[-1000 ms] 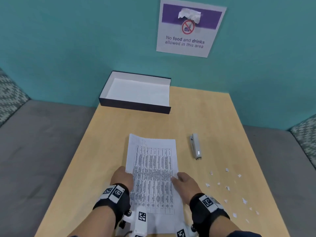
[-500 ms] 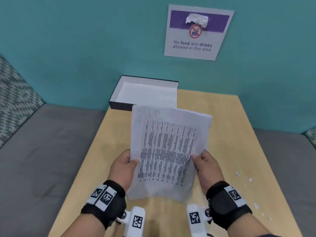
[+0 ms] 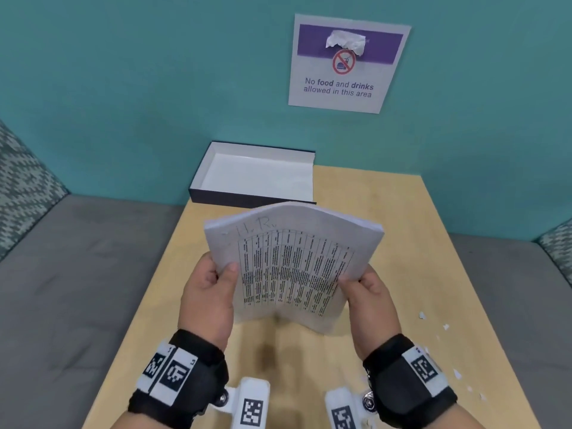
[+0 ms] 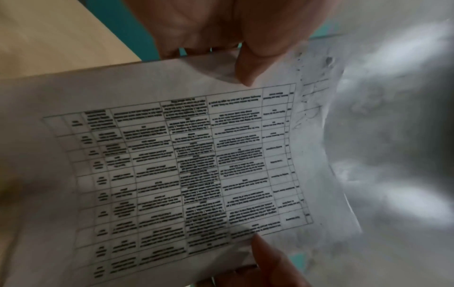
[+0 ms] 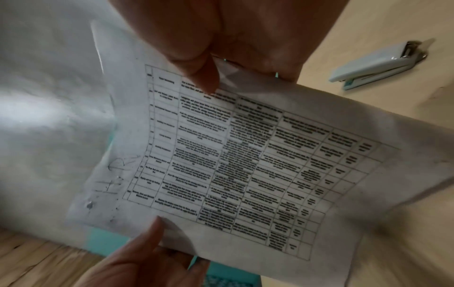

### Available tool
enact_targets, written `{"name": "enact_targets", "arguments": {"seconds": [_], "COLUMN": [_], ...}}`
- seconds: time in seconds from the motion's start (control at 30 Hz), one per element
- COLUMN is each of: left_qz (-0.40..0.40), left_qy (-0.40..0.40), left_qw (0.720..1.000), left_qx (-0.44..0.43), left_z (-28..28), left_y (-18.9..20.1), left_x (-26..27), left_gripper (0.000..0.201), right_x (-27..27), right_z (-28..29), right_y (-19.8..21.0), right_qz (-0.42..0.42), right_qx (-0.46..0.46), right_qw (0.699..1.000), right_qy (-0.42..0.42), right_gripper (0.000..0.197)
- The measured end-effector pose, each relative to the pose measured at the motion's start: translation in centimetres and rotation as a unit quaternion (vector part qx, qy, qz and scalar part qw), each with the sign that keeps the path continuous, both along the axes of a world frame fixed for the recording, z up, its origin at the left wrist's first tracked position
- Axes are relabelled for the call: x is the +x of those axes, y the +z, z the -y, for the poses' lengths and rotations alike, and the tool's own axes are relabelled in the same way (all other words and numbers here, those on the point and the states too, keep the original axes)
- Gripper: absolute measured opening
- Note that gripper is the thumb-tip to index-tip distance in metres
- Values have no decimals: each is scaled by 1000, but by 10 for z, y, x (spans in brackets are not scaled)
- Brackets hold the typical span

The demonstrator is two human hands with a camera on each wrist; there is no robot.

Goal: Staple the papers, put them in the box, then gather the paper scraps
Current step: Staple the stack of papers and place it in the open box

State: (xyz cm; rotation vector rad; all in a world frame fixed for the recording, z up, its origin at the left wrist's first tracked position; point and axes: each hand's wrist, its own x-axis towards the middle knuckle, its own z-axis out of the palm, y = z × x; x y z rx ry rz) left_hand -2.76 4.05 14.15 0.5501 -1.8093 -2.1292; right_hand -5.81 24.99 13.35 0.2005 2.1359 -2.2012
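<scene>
papers (image 3: 294, 261) held (both hands) upright

The papers (image 3: 291, 267), lying flat on the table (image 3: 387, 230) a second ago, are now being held upright above it, the left hand (image 3: 209, 300) and right hand (image 3: 370, 300) pinching their side edges.

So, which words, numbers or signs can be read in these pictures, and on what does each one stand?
"No food and drinks allowed in this area": on the wall sign, under a red prohibition symbol; a scrap of torn paper covers part of its purple band.
Handwriting at the top of the papers: looks like "H R", not sure.
Printed table on the papers: too small and blurred to read in every view.
Square black-and-white code markers on the wristbands: patterns, no words.
Stapler: no readable label.
</scene>
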Motion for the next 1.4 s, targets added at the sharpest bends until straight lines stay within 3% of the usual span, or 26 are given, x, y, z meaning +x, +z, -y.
{"name": "enact_targets", "arguments": {"seconds": [0.17,0.27,0.37,0.5,0.57,0.77,0.83,0.9,0.93,1.0,1.07,1.13,1.2,1.3,1.4], "left_qz": [38,50,41,63,82,145,158,162,162,160,166,175,183,178,171], "left_qy": [-2,4,23,23,22,-28,-38,-45,-47,-48,-50,-53,-53,-57,-46], "left_qw": [999,995,991,982,981,984,983,982,982,982,981,979,978,977,978], "left_qx": [-19,-82,-128,-179,-172,-98,-85,-80,-79,-84,-83,-86,-86,-101,-112], "left_z": [-5,-1,12,29,34,51,56,56,56,55,55,55,52,39,31], "left_y": [-2,8,19,28,32,22,13,8,7,4,-1,-7,-8,6,11], "left_x": [-2,2,6,10,11,12,11,10,10,11,11,12,13,17,23], "left_gripper": [27,20,19,11,13,57,56,54,54,54,54,56,56,45,27], "right_x": [1,-24,-68,-118,-131,-146,-142,-139,-137,-125,-107,-85,-64,-36,-17], "right_z": [5,-15,-45,-59,-56,-59,-62,-68,-71,-77,-76,-69,-66,-59,-58], "right_y": [10,-5,-27,-59,-75,-115,-110,-98,-89,-68,-39,-11,10,37,57], "right_qz": [13,41,110,221,249,257,247,231,216,186,158,160,166,192,141], "right_qx": [15,131,269,450,496,527,502,417,341,70,-153,-247,-320,-356,-279], "right_qw": [999,990,954,865,831,809,829,878,913,975,970,951,931,914,946], "right_qy": [47,-34,-73,17,44,31,10,-30,-53,-100,-101,-89,-61,13,82], "right_gripper": [46,35,29,56,60,63,62,53,52,50,50,62,58,46,49]}}
